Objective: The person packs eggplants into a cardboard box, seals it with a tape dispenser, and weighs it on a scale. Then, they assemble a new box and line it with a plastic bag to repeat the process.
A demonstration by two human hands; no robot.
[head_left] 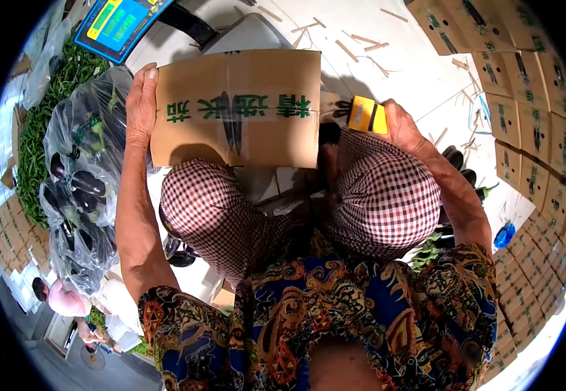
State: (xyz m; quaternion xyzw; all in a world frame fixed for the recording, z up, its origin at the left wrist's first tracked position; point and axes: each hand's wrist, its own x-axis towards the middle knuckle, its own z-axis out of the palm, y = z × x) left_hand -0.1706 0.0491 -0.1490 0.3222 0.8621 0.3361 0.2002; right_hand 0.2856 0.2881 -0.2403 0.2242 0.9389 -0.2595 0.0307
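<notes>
A cardboard box [192,140] with green printed characters and clear tape down its middle stands in front of my knees. My left hand [142,101] grips its upper left edge, thumb on the near face and fingers behind. To the right of the box, my right hand [403,124] is closed round a yellow and black tape dispenser [367,115]. The dispenser's dark end points toward the box's right edge, with a small gap between them. Part of my right fingers is hidden behind the dispenser.
A scale display [119,25] stands at the upper left. Green peppers [32,143] and a plastic bag of eggplants [87,189] lie left. Printed cartons [524,85] are stacked right. Cardboard scraps [347,51] litter the floor. Another person [67,298] is at the lower left.
</notes>
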